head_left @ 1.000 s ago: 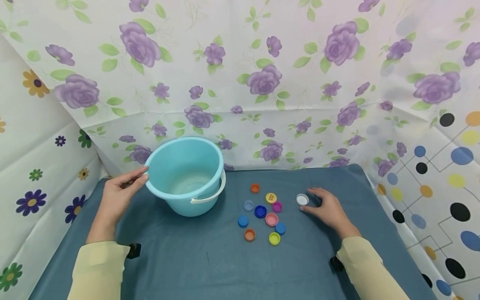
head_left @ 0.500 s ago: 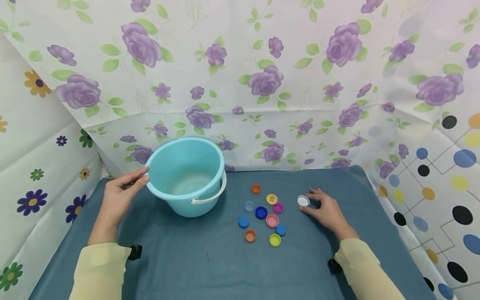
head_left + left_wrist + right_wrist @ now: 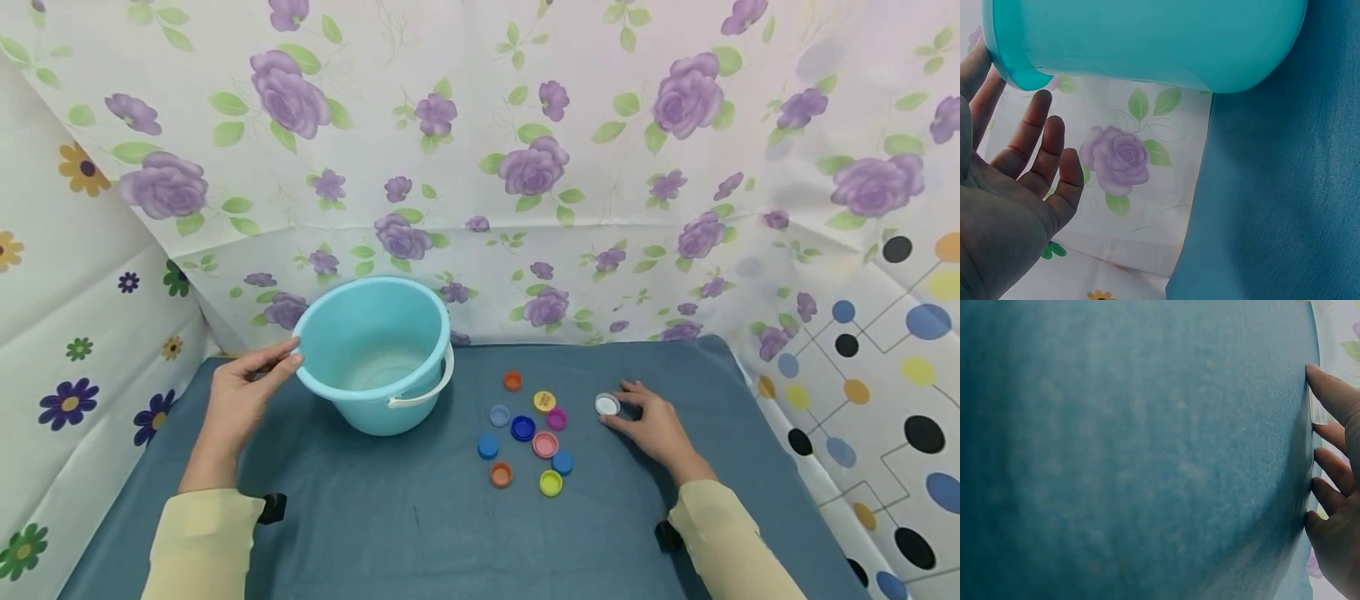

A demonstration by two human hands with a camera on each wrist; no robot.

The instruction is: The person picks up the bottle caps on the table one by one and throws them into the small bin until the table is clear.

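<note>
Well to the right of the bucket [image 3: 386, 414], past 10 other caps [image 3: 522, 428], we see the white cap [image 3: 607, 405] low over or on the cloth-covered bench [image 3: 360, 533]; we cannot tell if it is lifted. The right hand [image 3: 651, 425] pinches it, thumb and fingertips parted only enough to span it. We judge it light, stiff and hard to break, though its smooth surface could slip; the side wall, gripped across, is the place to take hold. At the bucket's left rim, the left hand [image 3: 243, 390] pinches the edge with its thumb and a fingertip, its other fingers loosely bent and apart from the wall. The bucket looks light and slightly springy, so we would expect it to shift if knocked; its white handle [image 3: 417, 401] hangs at its front right. Inside the bucket we see only its own pale floor. To its right, several caps lie hollow side up like shallow cups, and we make out nothing in them.
</note>
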